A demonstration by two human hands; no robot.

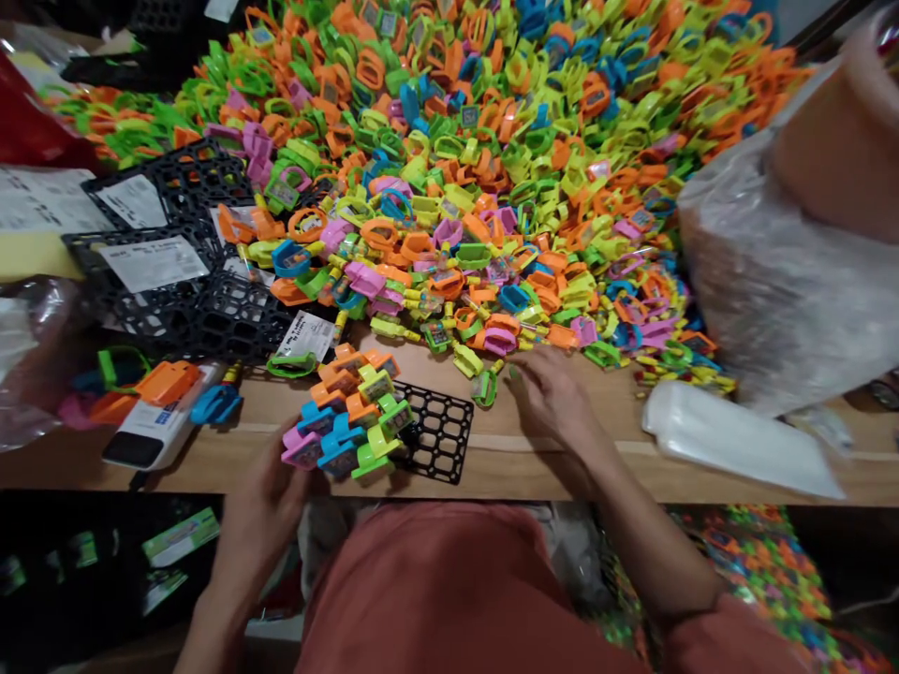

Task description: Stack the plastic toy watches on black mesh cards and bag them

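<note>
- Two bare hands at the near edge of a wooden table (pixel 604 463), with a rust-colored shirt (pixel 435 599) filling the bottom of the frame.
- Left hand (pixel 263 496), lower left of center: fingers curled up against the end of a batch of plastic toy watches (pixel 347 417), right at a pink one (pixel 302 449). Can't really tell if it's gripping or just touching.
- That batch sits in bright rows partly on a small black plastic grid (pixel 439 432), bottom center, and the grid's right side is showing.
- Right hand (pixel 552 398), just right of center: open, palm down, fingers loosely curved, holding nothing, near a green watch (pixel 484 386).
- A massive heap of the same watches (pixel 449 168) covers the top and middle of the frame, orange, lime, blue and pink.
- Upper left: stacked black grids (pixel 169 187) with paper labels on them.
- Right side: a big clear plastic bag (pixel 779 300), with a white packet (pixel 737 440) lying on the table below it.
</note>
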